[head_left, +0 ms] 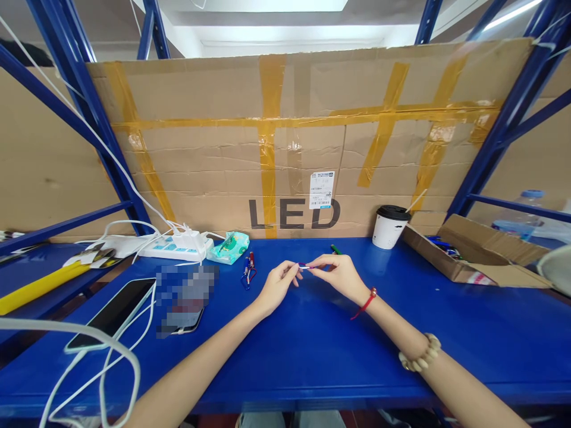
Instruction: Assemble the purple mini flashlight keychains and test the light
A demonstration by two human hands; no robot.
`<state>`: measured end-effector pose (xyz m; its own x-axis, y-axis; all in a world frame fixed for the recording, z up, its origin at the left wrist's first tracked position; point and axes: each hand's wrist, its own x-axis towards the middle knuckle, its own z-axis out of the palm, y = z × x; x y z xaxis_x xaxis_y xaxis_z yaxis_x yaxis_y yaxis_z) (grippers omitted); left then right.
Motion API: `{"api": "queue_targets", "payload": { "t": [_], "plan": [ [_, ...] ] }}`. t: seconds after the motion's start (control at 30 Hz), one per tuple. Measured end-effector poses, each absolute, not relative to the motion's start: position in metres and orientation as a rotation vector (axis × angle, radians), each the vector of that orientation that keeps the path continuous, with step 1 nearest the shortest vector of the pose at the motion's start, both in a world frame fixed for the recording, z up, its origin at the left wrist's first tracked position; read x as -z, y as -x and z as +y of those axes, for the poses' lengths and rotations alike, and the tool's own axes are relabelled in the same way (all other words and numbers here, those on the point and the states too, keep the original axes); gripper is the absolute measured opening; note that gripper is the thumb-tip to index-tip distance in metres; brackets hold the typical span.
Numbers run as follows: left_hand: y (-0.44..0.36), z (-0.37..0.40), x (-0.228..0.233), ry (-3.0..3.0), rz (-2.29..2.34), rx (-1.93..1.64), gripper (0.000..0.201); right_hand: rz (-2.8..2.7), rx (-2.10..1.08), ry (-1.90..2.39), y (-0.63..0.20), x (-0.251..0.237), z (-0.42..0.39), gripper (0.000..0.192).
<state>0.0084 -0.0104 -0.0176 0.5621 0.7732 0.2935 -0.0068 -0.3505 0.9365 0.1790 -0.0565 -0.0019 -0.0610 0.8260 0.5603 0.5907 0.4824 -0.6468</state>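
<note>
Head view: you are pinching a small, thin purple-and-silver pen-like stick (305,267) above the blue metal table (312,351), at 12 o'clock from you. Your left hand (279,284) is closing on its left end, your right hand (339,274) on its right. It looks light, stiff and slippery; fingertip holds near both ends should suit it. A similar red-and-blue keychain piece (248,270) is lying at 9 o'clock.

Bench clutter on a blue shelf top (312,351)

A lidded paper cup (390,226), power strip (176,245), tissue pack (229,246), phone (111,313) and open carton (473,255).
</note>
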Motion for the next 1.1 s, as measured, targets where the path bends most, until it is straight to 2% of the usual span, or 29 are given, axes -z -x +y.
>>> {"api": "queue_targets", "payload": {
  "t": [0.53,0.87,1.1],
  "plan": [
    [-0.006,-0.013,0.019,-2.045,0.71,-0.932,0.027,-2.202,0.241,1.288,-0.176,0.0,-0.063,0.029],
    [-0.004,-0.012,0.017,-2.217,0.82,-1.046,0.027,-2.101,0.136,1.327,-0.164,-0.002,-0.071,0.036],
    [-0.004,-0.009,0.021,-2.19,0.868,-1.026,0.028,-2.187,0.342,1.294,-0.167,-0.005,-0.069,0.033]
  ]
}}
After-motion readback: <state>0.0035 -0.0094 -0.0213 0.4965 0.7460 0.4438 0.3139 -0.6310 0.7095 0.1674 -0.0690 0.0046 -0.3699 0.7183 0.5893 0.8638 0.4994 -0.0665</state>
